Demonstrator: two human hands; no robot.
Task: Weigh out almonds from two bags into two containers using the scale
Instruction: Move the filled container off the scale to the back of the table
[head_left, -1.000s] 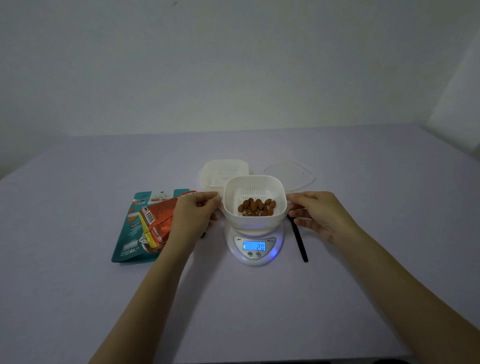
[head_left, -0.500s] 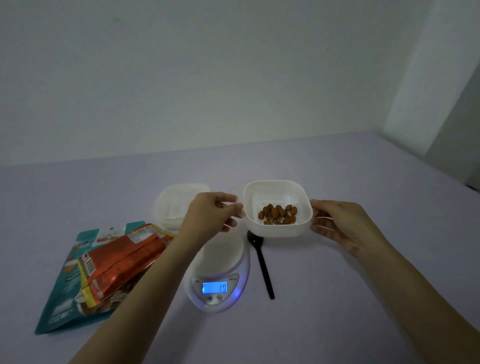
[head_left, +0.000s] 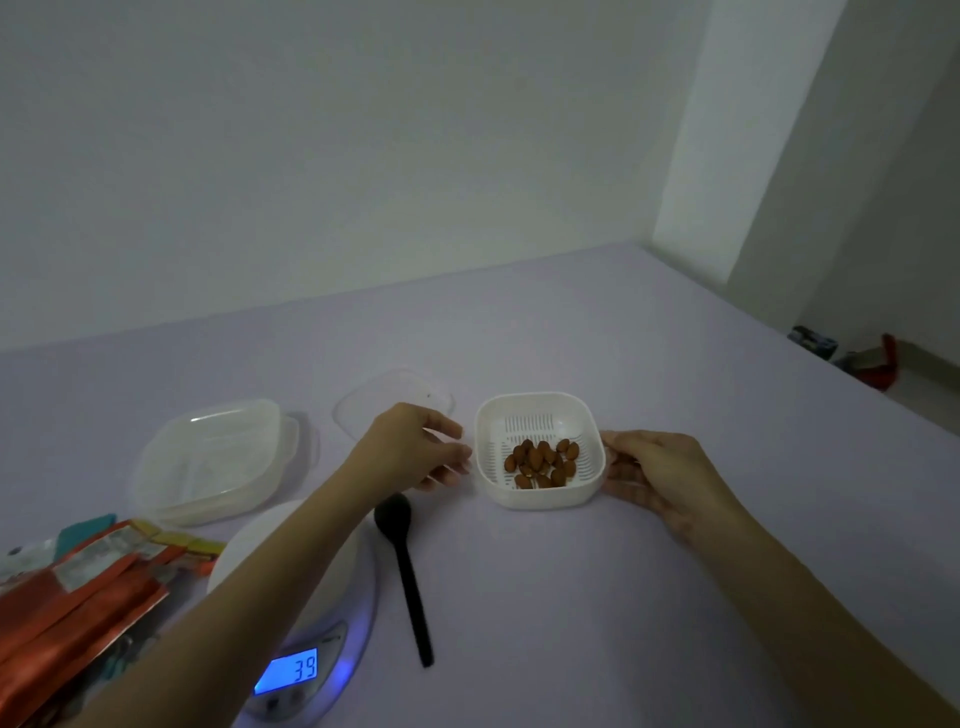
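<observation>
One white container (head_left: 540, 452) holding almonds (head_left: 543, 462) sits on the counter (head_left: 623, 597), off the scale (head_left: 306, 639). Left hand (head_left: 415, 447) fingers loose beside it; right hand (head_left: 654, 473) touches its wall. Second container (head_left: 218, 457) lidded, apparently unfilled; bags (head_left: 78, 587) left. Roughly halfway.

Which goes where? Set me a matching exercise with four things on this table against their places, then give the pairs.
Things:
1. almonds
2. black spoon
3. scale
4. orange bag

Places:
A. far left, on a teal bag
B. inside the white slotted container
C. flat on the table, right of the scale
D. under the left forearm, display lit

Pairs: 1-B, 2-C, 3-D, 4-A
</observation>
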